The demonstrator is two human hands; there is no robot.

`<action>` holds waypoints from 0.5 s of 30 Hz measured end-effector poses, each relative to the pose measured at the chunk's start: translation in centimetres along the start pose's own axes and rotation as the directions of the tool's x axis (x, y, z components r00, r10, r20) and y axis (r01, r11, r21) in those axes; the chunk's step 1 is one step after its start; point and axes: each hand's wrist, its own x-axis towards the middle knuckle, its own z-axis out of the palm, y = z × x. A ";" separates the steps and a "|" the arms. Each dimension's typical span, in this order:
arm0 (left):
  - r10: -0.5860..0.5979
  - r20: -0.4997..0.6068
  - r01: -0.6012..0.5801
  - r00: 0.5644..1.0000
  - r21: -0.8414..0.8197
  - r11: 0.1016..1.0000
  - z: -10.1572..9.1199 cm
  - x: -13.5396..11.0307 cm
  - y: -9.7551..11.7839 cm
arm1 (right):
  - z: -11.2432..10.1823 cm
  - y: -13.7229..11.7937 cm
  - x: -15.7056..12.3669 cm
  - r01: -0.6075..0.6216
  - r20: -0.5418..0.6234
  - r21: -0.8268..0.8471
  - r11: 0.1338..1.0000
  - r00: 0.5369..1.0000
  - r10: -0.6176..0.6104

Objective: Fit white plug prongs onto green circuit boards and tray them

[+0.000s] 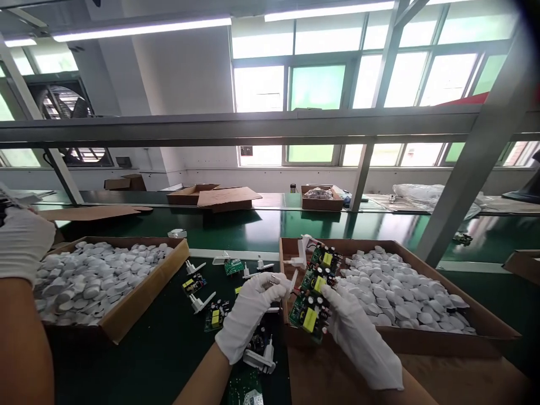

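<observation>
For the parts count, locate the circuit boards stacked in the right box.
In the head view, the circuit boards lie at the left end of the right cardboard box, beside the white discs and the right hand.

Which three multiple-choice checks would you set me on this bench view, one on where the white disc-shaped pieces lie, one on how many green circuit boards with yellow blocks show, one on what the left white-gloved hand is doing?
1. Where do the white discs lie?
A) Heaped in two brown cardboard trays
B) Loose on the green belt
C) Stacked on a windowsill

2. How many green circuit boards with yellow blocks show in the tray on the view's right?
A) One
B) Three
C) Six

3. What is the person's left hand doing?
A) Pinching a white plastic part
B) Resting flat on the belt
C) Lifting a cardboard flap

1: A, the discs fill both trays, either side of the hands.
2: B, three boards lie along the tray's left side.
3: A, its gloved fingers close on the part above the boards.
</observation>
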 end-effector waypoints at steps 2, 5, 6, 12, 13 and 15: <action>0.022 -0.009 -0.022 1.000 -0.003 1.000 0.3 -0.1 -0.2 | 0.0 -0.1 0.1 -0.089 -0.070 0.089 0.992 0.993 0.095; -0.042 -0.023 0.040 0.999 -0.091 0.995 0.7 -0.6 -0.5 | 0.3 -0.3 0.1 -0.114 -0.129 0.137 0.984 0.983 0.132; -0.055 -0.024 0.051 0.998 -0.125 0.991 0.8 -0.7 -0.5 | 0.3 -0.3 0.1 -0.114 -0.121 0.121 0.986 0.984 0.128; -0.121 0.026 0.123 0.992 -0.291 0.949 1.0 -1.2 -0.7 | 0.3 0.0 -0.2 -0.093 -0.008 -0.118 0.989 0.996 0.093; -0.126 0.029 0.129 0.992 -0.313 0.941 1.0 -1.2 -0.8 | 0.3 0.0 -0.3 -0.082 -0.002 -0.164 0.983 0.997 0.083; -0.127 0.029 0.129 0.991 -0.357 0.925 1.1 -1.2 -1.0 | 0.1 0.1 -0.4 -0.070 -0.001 -0.241 0.968 0.997 0.071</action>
